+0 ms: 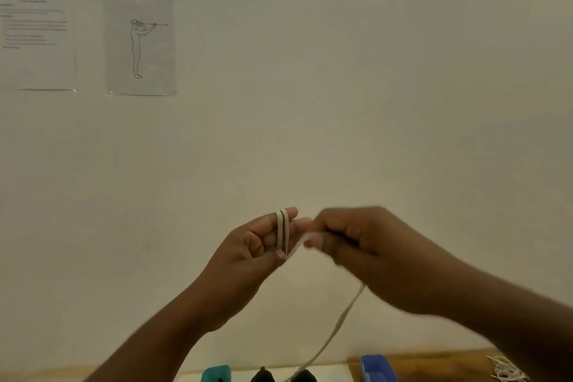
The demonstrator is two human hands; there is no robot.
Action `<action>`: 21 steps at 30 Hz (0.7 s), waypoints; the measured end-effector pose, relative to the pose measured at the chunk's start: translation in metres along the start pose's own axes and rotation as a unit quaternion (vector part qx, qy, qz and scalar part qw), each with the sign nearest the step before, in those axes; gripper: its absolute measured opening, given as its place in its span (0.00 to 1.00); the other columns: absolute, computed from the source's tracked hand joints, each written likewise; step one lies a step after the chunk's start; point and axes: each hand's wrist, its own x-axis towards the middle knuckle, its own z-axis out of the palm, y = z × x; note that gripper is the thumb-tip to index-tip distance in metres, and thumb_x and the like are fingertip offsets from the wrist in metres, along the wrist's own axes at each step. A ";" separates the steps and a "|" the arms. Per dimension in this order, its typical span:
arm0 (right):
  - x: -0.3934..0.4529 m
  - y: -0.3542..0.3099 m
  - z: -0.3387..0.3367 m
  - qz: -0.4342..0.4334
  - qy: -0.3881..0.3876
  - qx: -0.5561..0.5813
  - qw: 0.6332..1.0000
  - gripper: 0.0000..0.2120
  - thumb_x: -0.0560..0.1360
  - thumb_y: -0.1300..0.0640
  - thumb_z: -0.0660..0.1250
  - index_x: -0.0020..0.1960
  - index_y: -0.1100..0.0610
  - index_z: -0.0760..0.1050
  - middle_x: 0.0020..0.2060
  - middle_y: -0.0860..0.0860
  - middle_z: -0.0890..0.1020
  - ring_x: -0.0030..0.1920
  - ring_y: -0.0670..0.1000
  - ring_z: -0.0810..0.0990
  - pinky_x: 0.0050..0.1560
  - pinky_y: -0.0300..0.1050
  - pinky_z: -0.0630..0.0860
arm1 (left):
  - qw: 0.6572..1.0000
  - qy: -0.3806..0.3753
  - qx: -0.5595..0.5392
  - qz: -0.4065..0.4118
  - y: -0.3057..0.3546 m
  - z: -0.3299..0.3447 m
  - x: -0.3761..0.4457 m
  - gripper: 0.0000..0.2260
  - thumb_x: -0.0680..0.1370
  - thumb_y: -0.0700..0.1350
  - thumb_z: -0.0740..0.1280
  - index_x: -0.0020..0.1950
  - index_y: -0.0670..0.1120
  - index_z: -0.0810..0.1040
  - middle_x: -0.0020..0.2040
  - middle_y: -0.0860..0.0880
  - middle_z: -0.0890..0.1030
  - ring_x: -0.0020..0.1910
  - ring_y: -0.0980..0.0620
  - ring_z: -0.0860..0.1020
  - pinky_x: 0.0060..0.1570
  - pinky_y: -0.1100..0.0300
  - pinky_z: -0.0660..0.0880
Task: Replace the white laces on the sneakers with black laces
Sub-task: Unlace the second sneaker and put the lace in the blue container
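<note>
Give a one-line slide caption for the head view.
Left hand holds white lace wound round its fingers while right hand pinches the strand.

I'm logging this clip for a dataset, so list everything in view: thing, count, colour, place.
white lace: one, off-white, wound round the left fingers, its tail hanging down from the right hand
printed sheet: one, white with text, wall upper left
figure drawing: one, grey line sketch, wall beside the sheet
teal object: one, bottom edge
dark objects: two, black, bottom centre, partly cut off
blue object: one, bottom right
white bundle: one, on the wooden surface
left hand: holds the loops
right hand: pinches the lace, blurred
</note>
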 end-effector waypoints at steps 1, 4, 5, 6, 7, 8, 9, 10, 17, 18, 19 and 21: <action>0.008 0.000 -0.006 0.003 0.011 -0.014 1.000 0.09 0.83 0.48 0.61 0.47 0.45 0.79 0.35 0.45 0.79 0.33 0.44 0.76 0.35 0.40 0.75 | 1.000 -0.019 -0.003 -0.008 -0.001 0.004 -0.001 0.23 0.82 0.27 0.57 0.74 0.45 0.71 0.66 0.49 0.81 0.70 0.51 0.75 0.71 0.54 0.70; 0.034 0.010 -0.017 0.010 0.030 -0.037 0.999 0.09 0.83 0.50 0.62 0.48 0.45 0.80 0.38 0.43 0.81 0.38 0.45 0.79 0.39 0.39 0.77 | 0.996 -0.058 -0.055 -0.039 0.001 0.013 -0.006 0.24 0.80 0.26 0.56 0.72 0.45 0.72 0.65 0.46 0.81 0.68 0.49 0.77 0.66 0.60 0.73; 0.042 0.014 -0.018 0.010 0.032 -0.037 0.999 0.08 0.83 0.50 0.63 0.48 0.46 0.80 0.38 0.44 0.82 0.39 0.45 0.79 0.40 0.40 0.78 | 0.994 -0.065 -0.080 -0.048 0.002 0.015 -0.007 0.25 0.80 0.25 0.55 0.71 0.45 0.72 0.65 0.45 0.81 0.67 0.49 0.78 0.65 0.60 0.74; 0.049 0.019 -0.018 0.008 0.032 -0.032 0.999 0.08 0.83 0.50 0.64 0.49 0.47 0.81 0.39 0.45 0.82 0.40 0.46 0.80 0.42 0.41 0.78 | 0.991 -0.067 -0.101 -0.053 0.003 0.017 -0.008 0.25 0.80 0.24 0.54 0.71 0.44 0.72 0.65 0.45 0.82 0.67 0.48 0.78 0.65 0.59 0.74; 0.054 0.023 -0.016 0.004 0.031 -0.022 0.999 0.08 0.83 0.51 0.65 0.49 0.48 0.81 0.40 0.45 0.83 0.41 0.46 0.80 0.43 0.42 0.79 | 0.989 -0.069 -0.119 -0.054 0.004 0.017 -0.008 0.26 0.80 0.23 0.53 0.71 0.44 0.72 0.65 0.44 0.81 0.67 0.48 0.78 0.65 0.59 0.74; 0.058 0.028 -0.012 0.005 0.028 -0.009 1.000 0.08 0.83 0.51 0.65 0.49 0.49 0.82 0.41 0.46 0.84 0.42 0.47 0.81 0.45 0.44 0.80 | 0.986 -0.075 -0.135 -0.055 0.005 0.017 -0.009 0.26 0.80 0.23 0.52 0.72 0.43 0.71 0.65 0.44 0.81 0.67 0.47 0.78 0.66 0.58 0.74; 0.061 0.032 -0.006 0.009 0.025 0.007 1.000 0.08 0.82 0.53 0.66 0.49 0.50 0.82 0.42 0.46 0.85 0.43 0.47 0.82 0.47 0.46 0.81 | 0.984 -0.081 -0.151 -0.056 0.007 0.017 -0.009 0.26 0.80 0.22 0.51 0.72 0.43 0.71 0.66 0.43 0.81 0.67 0.47 0.78 0.66 0.57 0.74; 0.062 0.036 -0.001 0.015 0.019 0.026 0.999 0.07 0.82 0.55 0.66 0.48 0.52 0.83 0.42 0.46 0.85 0.43 0.47 0.83 0.49 0.49 0.81 | 0.980 -0.088 -0.168 -0.055 0.008 0.016 -0.010 0.26 0.80 0.22 0.50 0.72 0.42 0.71 0.66 0.43 0.80 0.68 0.46 0.77 0.66 0.57 0.74; 0.026 0.044 0.055 0.065 -0.083 0.062 0.992 0.09 0.83 0.52 0.64 0.49 0.49 0.82 0.40 0.48 0.83 0.39 0.43 0.79 0.46 0.46 0.81 | 0.959 -0.026 -0.283 -0.001 0.017 0.006 -0.010 0.25 0.80 0.24 0.50 0.72 0.40 0.71 0.68 0.41 0.78 0.69 0.44 0.76 0.66 0.54 0.74; 0.017 0.038 0.061 0.062 -0.115 0.047 0.990 0.10 0.83 0.49 0.63 0.52 0.48 0.82 0.40 0.47 0.82 0.39 0.42 0.79 0.45 0.42 0.79 | 0.965 -0.007 -0.264 0.008 0.017 0.002 -0.008 0.25 0.80 0.24 0.50 0.73 0.40 0.71 0.68 0.42 0.79 0.69 0.45 0.76 0.67 0.54 0.73; 0.009 0.031 0.065 0.056 -0.143 0.035 0.988 0.11 0.83 0.46 0.62 0.53 0.49 0.82 0.40 0.47 0.82 0.39 0.43 0.80 0.45 0.41 0.79 | 0.973 0.010 -0.231 0.016 0.015 -0.002 -0.007 0.26 0.80 0.24 0.50 0.73 0.41 0.70 0.68 0.43 0.79 0.69 0.47 0.76 0.67 0.55 0.72; -0.005 0.017 0.060 0.033 -0.166 0.017 0.985 0.14 0.83 0.43 0.62 0.53 0.52 0.80 0.41 0.50 0.82 0.40 0.48 0.81 0.45 0.46 0.80 | 0.989 0.035 -0.145 0.022 0.011 -0.009 -0.006 0.26 0.80 0.24 0.50 0.73 0.44 0.70 0.67 0.46 0.80 0.69 0.49 0.77 0.68 0.58 0.71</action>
